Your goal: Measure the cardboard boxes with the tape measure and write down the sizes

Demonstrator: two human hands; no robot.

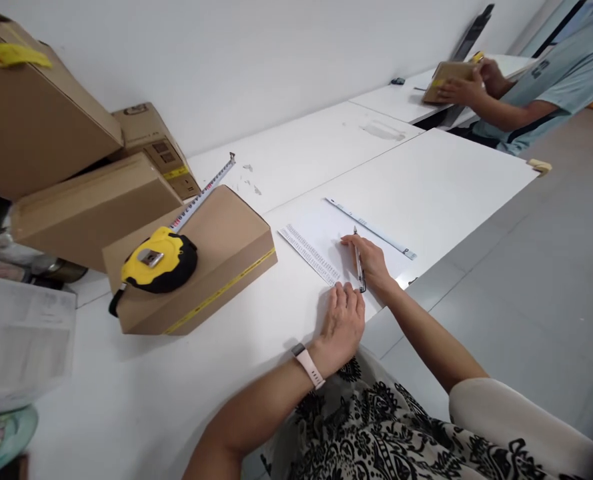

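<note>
My right hand (pixel 369 260) is closed around a slim pen (pixel 359 265) over a sheet of paper (pixel 321 233) at the table's front edge. Rows of small marks run along the paper's left side. Flat on the sheet's near edge lies my left hand (pixel 343 320), fingers stretched out, with a pale band on the wrist. Along the far edge of the paper is a thin ruler (pixel 371 229). To the left, a yellow and black tape measure (pixel 159 260) rests on a cardboard box (pixel 226 233), its blade extended past the box.
More cardboard boxes (pixel 96 200) are stacked at the left by the wall. A clear plastic container (pixel 23 333) stands at the near left. Across the white table (pixel 426 180), a co-worker in a light blue shirt (pixel 536 93) holds a small box (pixel 449 80).
</note>
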